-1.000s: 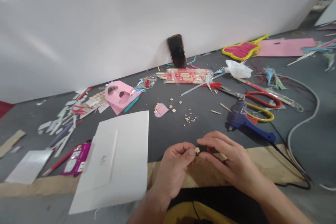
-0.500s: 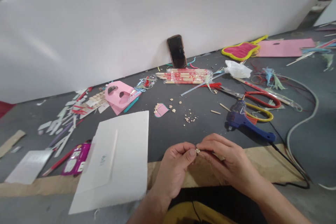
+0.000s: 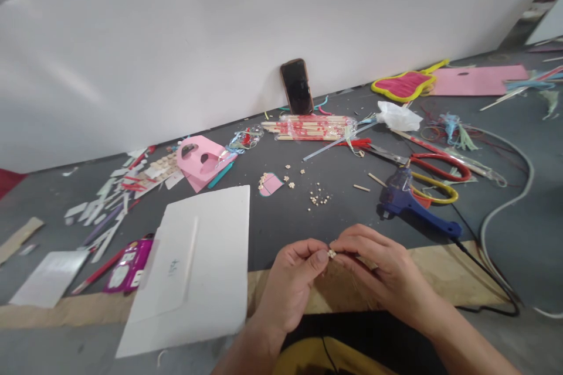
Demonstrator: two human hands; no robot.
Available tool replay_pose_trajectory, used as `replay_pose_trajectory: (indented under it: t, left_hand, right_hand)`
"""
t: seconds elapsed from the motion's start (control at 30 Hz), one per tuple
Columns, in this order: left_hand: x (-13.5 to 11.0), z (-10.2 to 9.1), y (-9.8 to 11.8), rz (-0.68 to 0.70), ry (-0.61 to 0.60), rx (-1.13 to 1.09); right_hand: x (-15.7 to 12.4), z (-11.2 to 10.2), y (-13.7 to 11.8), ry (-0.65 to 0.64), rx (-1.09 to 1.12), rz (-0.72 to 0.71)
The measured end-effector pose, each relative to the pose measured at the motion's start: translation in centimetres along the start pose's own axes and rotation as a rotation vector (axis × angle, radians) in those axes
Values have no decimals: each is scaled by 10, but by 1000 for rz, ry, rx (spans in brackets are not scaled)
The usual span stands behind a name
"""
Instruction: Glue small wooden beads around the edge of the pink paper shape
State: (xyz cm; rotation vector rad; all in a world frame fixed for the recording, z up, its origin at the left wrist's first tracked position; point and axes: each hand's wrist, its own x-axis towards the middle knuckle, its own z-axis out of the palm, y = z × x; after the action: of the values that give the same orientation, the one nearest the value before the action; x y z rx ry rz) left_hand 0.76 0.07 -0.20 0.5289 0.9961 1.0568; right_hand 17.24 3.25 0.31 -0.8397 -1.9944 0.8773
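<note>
Close to the table's front edge, my left hand (image 3: 297, 278) and my right hand (image 3: 382, 272) meet fingertip to fingertip. Between them they pinch a tiny pale wooden flower (image 3: 331, 254) made of small round pieces. Beyond the hands lie loose little wooden pieces (image 3: 320, 196), scattered on the dark table. Several finished-looking small flowers (image 3: 291, 185) sit a bit further off. A pink heart-shaped card (image 3: 271, 183) has more of these pale pieces clustered on its left side. To the right of my right hand rests a blue hot glue gun (image 3: 402, 199).
Scissors (image 3: 433, 167) with red and yellow handles lie behind the glue gun, whose cord runs right. White foam boards (image 3: 211, 258) lie at left beside a purple packet (image 3: 127, 266). A phone (image 3: 296, 87) leans on the white wall, behind a bag of sticks (image 3: 314, 128).
Both hands keep nearly the same place and grip. The little flower between the fingertips has shifted very slightly; the things on the table stay put.
</note>
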Motion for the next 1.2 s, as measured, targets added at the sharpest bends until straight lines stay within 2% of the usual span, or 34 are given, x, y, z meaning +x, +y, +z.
replay_pose_trajectory:
  t: [1.2]
  left_hand:
    - [0,0,-2,-7,1,17]
  right_hand:
    - [-1,0,0,-5,1,12]
